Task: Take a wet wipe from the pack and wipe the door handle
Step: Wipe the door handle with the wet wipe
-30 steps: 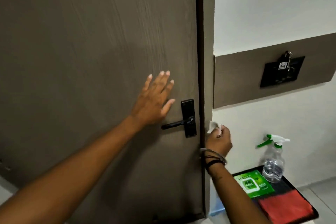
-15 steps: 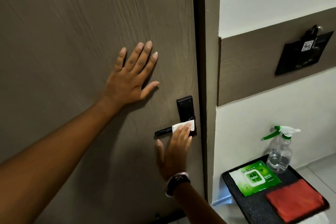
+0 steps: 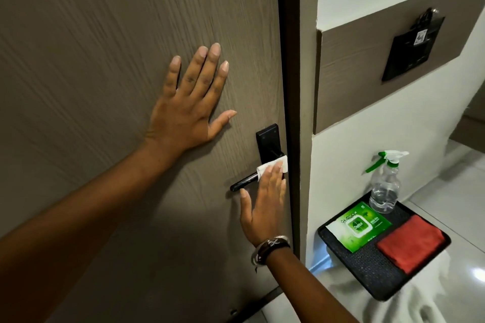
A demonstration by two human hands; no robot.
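Left hand (image 3: pixel 187 110) flat, fingers spread, on door (image 3: pixel 91 34). Right hand (image 3: pixel 265 202) fingers extended, pressing one wet wipe (image 3: pixel 270 166) on door handle (image 3: pixel 242 184). One wipe pack (image 3: pixel 359 225).

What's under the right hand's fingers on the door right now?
The white wet wipe, pressed by the right hand onto the black door handle. The lever's free end sticks out left; the stretch beneath the wipe is covered.

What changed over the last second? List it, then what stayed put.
The right hand carried the wet wipe from beside the door frame onto the door handle. The left hand settled flat on the door. Tray items unchanged.
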